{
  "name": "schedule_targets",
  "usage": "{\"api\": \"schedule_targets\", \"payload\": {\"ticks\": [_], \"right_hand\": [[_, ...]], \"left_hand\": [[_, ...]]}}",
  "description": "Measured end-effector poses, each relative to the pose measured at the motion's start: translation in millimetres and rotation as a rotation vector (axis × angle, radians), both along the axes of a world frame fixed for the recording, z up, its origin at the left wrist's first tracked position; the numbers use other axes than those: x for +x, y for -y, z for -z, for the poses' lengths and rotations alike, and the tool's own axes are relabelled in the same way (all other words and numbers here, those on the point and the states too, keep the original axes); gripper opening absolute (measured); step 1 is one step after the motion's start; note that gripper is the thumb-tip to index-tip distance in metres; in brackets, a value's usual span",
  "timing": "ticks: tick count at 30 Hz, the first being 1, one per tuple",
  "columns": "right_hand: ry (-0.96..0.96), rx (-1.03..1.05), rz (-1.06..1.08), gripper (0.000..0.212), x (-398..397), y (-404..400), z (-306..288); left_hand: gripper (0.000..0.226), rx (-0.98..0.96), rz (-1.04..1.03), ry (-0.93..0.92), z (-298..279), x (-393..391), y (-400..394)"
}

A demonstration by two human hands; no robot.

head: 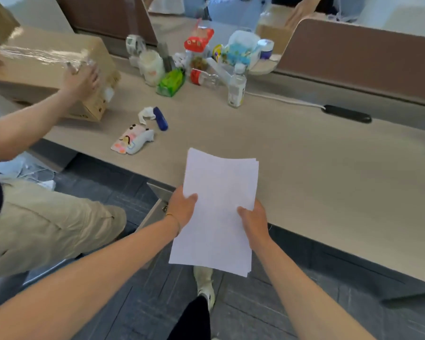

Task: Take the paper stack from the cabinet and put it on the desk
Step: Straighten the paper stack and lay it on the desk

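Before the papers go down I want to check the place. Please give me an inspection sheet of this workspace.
Surface: light wood-grain desk, bare in front of the papers.
Job's things: white paper stack, held over the desk's near edge, not yet laid down.
Clutter: blue pen-like tube, patterned phone case, green packet, clear plastic bottle, further jars and packets at the back.
Grippers: left hand and right hand each grip one side of the stack.
Cables: white cable runs to a black desk slot.
Surroundings: another person's hand on a wrapped cardboard box; brown partition.
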State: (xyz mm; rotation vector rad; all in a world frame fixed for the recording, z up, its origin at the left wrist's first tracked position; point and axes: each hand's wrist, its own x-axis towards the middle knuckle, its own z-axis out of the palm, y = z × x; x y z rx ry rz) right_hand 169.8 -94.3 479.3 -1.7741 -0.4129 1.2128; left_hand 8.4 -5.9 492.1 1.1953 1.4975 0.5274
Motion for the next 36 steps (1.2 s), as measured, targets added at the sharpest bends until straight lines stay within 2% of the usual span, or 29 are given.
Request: {"api": "schedule_targets", "payload": {"ticks": [8, 12, 17, 20, 24, 27, 31, 34, 36], "right_hand": [[0.075, 0.019, 0.136, 0.041, 82, -73, -17], [0.048, -0.021, 0.208, 0.027, 125, -106, -23], [0.020, -0.053, 0.314, 0.028, 174, -144, -22], [0.057, -0.052, 0.336, 0.036, 202, -170, -22], [0.041, -0.025, 0.389, 0.036, 236, -200, -31], [0.063, 0.042, 0.475, 0.027, 257, -219, -38], [0.063, 0.153, 0.528, 0.024, 271, -230, -38], [0.059, 0.170, 0.535, 0.014, 272, -232, -29], [0.029, 0.166, 0.530, 0.015, 273, -233, -24]], "left_hand": [[0.036, -0.003, 0.130, 0.013, -7, 88, -98], [0.026, 0.008, 0.171, 0.002, -13, 134, -144], [0.021, -0.051, 0.183, -0.005, -13, 185, -182], [0.028, -0.115, 0.117, 0.100, -13, 220, -198], [0.035, -0.154, -0.021, 0.216, -18, 259, -217], [0.026, -0.062, -0.064, 0.243, -24, 279, -230], [0.029, 0.124, -0.107, 0.253, -18, 292, -246], [0.051, 0.185, -0.090, 0.268, -6, 294, -243], [0.059, 0.213, -0.077, 0.277, -1, 297, -239]]}}
